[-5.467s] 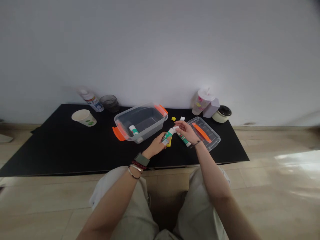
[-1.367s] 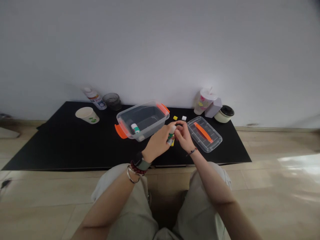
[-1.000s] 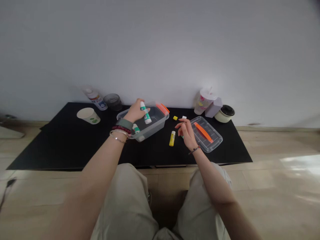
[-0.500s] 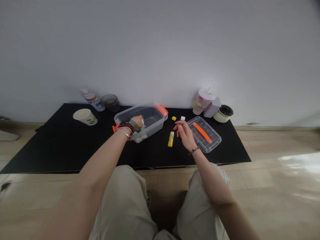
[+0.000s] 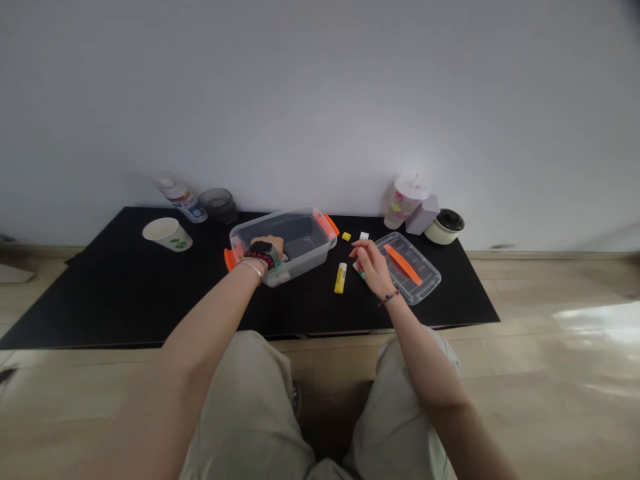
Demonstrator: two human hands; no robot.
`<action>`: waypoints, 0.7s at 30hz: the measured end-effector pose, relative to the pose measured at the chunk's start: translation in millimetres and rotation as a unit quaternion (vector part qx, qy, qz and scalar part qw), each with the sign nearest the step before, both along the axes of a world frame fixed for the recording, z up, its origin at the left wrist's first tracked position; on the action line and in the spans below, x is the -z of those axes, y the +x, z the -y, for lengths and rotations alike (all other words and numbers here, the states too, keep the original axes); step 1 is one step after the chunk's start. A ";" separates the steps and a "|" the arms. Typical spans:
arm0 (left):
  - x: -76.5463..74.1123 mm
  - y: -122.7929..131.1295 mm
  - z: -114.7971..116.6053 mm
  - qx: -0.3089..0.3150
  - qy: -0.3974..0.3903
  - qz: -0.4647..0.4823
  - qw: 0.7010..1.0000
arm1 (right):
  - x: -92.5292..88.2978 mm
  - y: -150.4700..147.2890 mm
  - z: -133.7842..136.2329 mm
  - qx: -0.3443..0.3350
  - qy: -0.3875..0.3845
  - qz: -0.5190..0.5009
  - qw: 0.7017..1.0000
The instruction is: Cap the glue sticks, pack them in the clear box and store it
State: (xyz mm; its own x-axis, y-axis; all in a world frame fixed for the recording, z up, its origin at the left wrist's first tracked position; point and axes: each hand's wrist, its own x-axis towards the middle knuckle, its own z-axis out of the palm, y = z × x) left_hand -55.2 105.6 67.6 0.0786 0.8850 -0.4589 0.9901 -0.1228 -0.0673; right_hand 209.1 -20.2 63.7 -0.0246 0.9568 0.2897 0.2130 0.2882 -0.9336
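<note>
My left hand (image 5: 269, 244) is down inside a clear plastic box (image 5: 311, 259) with orange latches. Its fingers point downward and are mostly hidden. Small green and white items (image 5: 278, 265) lie by it, too blurred to name. My right hand (image 5: 373, 265) hovers above the black table, fingers loosely bent and apart. Under its palm shows the edge of a small green and white thing (image 5: 358, 269); I cannot tell whether the hand touches it. Left of that hand lies a yellow glue stick (image 5: 341, 279). A clear lid (image 5: 429, 275) with an orange handle lies to its right.
A yellow cap (image 5: 347, 237) and a white block (image 5: 364, 236) lie behind my right hand. Along the wall stand a spray can (image 5: 185, 201), a dark glass (image 5: 220, 207), a tumbler (image 5: 401, 203), a pale box (image 5: 423, 215) and a lidded pot (image 5: 444, 228). A paper cup (image 5: 169, 234) leans at left.
My left hand has shifted slightly left and lower in the box. A green and white thing now shows under my right hand, where none was visible before. The right hand has barely moved.
</note>
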 end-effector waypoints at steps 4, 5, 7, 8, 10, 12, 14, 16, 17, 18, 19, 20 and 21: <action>-14.1 4.3 4.4 0.008 0.067 0.022 0.997 | 3.5 10.5 -6.3 0.042 -0.002 0.028 0.999; -20.0 5.5 5.5 0.011 0.080 0.025 0.996 | 4.0 13.7 -7.9 0.057 -0.004 0.042 0.997; -36.2 9.3 11.2 0.010 0.110 0.040 0.993 | 4.3 20.0 -10.6 0.087 -0.010 0.084 0.993; -46.2 12.1 16.8 0.006 0.136 0.058 0.989 | 4.2 22.4 -11.7 0.097 -0.014 0.111 0.989; -67.4 20.1 35.6 -0.006 0.210 0.120 0.970 | 4.5 24.5 -12.9 0.106 -0.020 0.177 0.978; -83.3 30.9 62.8 -0.014 0.277 0.205 0.939 | 6.4 20.8 -12.7 0.098 -0.033 0.252 0.962; -85.6 42.8 92.2 -0.020 0.292 0.298 0.909 | 10.8 10.6 -10.9 0.082 -0.058 0.330 0.939; -71.0 53.5 115.9 -0.008 0.252 0.371 0.894 | 18.1 -4.4 -8.0 0.059 -0.094 0.405 0.907; -58.6 57.6 124.0 -0.002 0.215 0.394 0.894 | 22.5 -12.6 -6.5 0.050 -0.113 0.437 0.891; -44.1 60.8 129.5 0.006 0.175 0.408 0.896 | 27.3 -20.5 -5.4 0.043 -0.132 0.464 0.875; -28.8 63.0 132.5 0.010 0.144 0.416 0.898 | 32.0 -27.5 -5.0 0.039 -0.150 0.483 0.862; -13.9 64.3 133.6 0.014 0.111 0.415 0.903 | 36.5 -33.1 -5.3 0.037 -0.166 0.496 0.852; -0.3 64.7 133.2 0.014 0.079 0.406 0.910 | 40.3 -37.2 -6.5 0.037 -0.181 0.501 0.846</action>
State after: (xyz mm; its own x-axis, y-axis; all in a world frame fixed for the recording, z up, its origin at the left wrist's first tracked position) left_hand 9.5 -27.5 67.8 0.3587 0.9274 -0.1061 0.7180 -0.2015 0.6662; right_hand 171.8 -13.7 23.5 -0.0199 0.9881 -0.1523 0.9540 -0.0268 -0.2985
